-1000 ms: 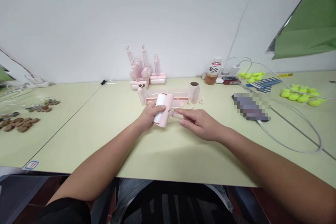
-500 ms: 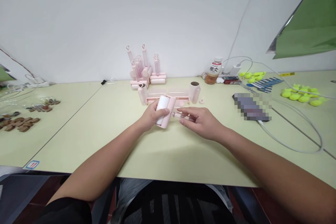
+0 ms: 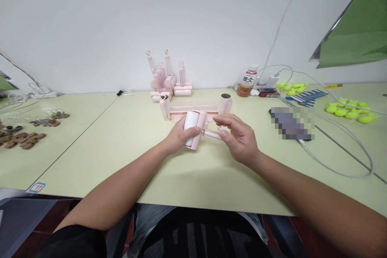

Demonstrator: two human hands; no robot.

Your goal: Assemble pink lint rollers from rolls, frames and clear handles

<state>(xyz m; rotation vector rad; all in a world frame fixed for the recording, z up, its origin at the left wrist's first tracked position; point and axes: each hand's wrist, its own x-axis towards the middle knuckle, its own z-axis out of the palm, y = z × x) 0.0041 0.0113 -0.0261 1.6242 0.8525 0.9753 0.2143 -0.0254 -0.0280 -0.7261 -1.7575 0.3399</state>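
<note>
A lint roller with a white paper roll and a pink cover (image 3: 199, 131) is in my left hand (image 3: 180, 134). My left thumb lies across the front of the roll and the cover, and the other fingers are hidden behind it. From the cover a clear handle (image 3: 211, 134) points right. My right hand (image 3: 240, 137) is at the handle's far end, thumb and forefinger apart, the thumb overlapping the handle tip. Just behind are an opened pink cover strip (image 3: 178, 115) and two upright rolls, the left roll (image 3: 165, 108) and the right roll (image 3: 224, 105).
Several pink lint rollers (image 3: 165, 78) stand against the wall. To the right are a drink bottle (image 3: 248, 82), a phone (image 3: 290, 125) on a white cable, and yellow-green pieces (image 3: 347, 109). Brown pieces (image 3: 26, 139) lie at far left.
My right hand has slid outward to the handle's end, its fingers lifting off the handle. The lint roller and my left hand have shifted slightly right.
</note>
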